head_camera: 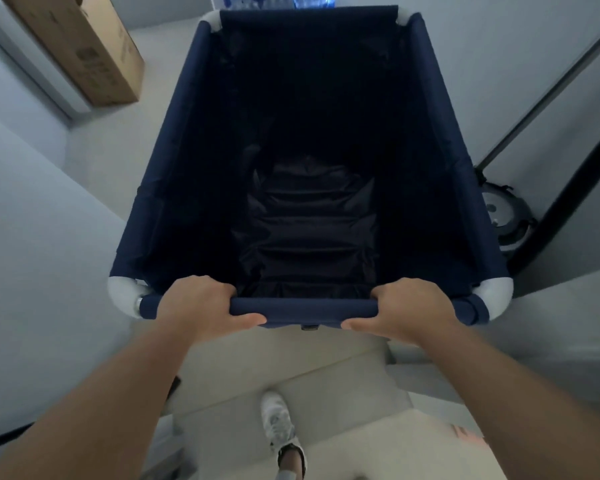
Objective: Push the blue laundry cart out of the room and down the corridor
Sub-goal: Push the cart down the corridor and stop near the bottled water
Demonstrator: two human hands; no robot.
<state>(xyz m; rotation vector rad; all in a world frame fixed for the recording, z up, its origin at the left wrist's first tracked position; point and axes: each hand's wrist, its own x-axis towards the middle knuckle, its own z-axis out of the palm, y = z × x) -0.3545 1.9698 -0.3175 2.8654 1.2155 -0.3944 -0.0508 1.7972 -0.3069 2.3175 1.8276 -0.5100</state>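
Cart (174,140): blue fabric laundry cart filling the centre of the frame, from the top edge down to the lower middle; white rounded corner pieces show at all four corners.
Cart interior: dark; crumpled dark fabric lies on the bottom, nearer the lower end.
Handle bar (303,308): padded blue rail along the near edge of the cart, lower centre of the frame.
Left hand (201,303): closed around the handle bar near its left end, fingers over the top, thumb underneath.
Right hand (409,308): closed around the handle bar near its right end, same grip.
Floor (326,386): pale, visible below the cart; a white shoe (278,419) stands on it at bottom centre.
Cardboard box (84,46): upper left of the frame, leaning against the wall.
Round grey device (504,216): right of the cart, on the floor beside a dark door edge.
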